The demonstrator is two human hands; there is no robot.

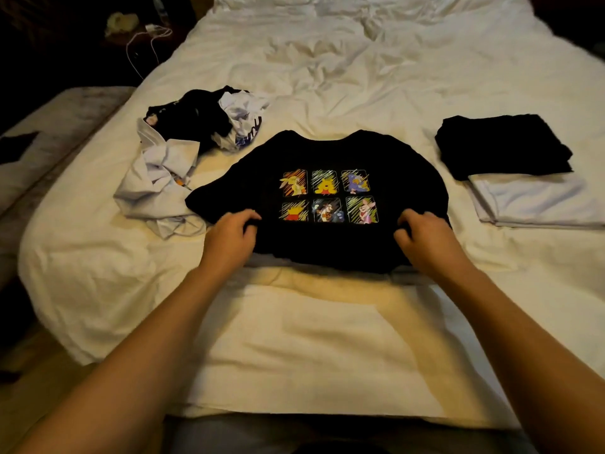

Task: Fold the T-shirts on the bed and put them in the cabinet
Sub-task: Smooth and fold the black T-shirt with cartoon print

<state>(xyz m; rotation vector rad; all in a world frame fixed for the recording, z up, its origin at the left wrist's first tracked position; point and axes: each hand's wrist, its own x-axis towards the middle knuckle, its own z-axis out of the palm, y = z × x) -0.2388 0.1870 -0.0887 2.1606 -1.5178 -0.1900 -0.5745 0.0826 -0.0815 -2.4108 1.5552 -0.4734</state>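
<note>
Head view: left hand [230, 235] and right hand [425, 239] are both pinching the black cartoon-print cotton T-shirt [322, 194] near its lower edge — lying print-up mid-bed on the white sheet [327, 339], likely setting up a fold.

Rumpled white bed [376, 77] in warm dim light, dark surroundings, white cable [144, 44] at left

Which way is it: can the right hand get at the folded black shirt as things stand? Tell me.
Probably yes. The folded black shirt tops the stack with bare sheet before it, but the right hand grips the printed black T-shirt and must let go.
</note>
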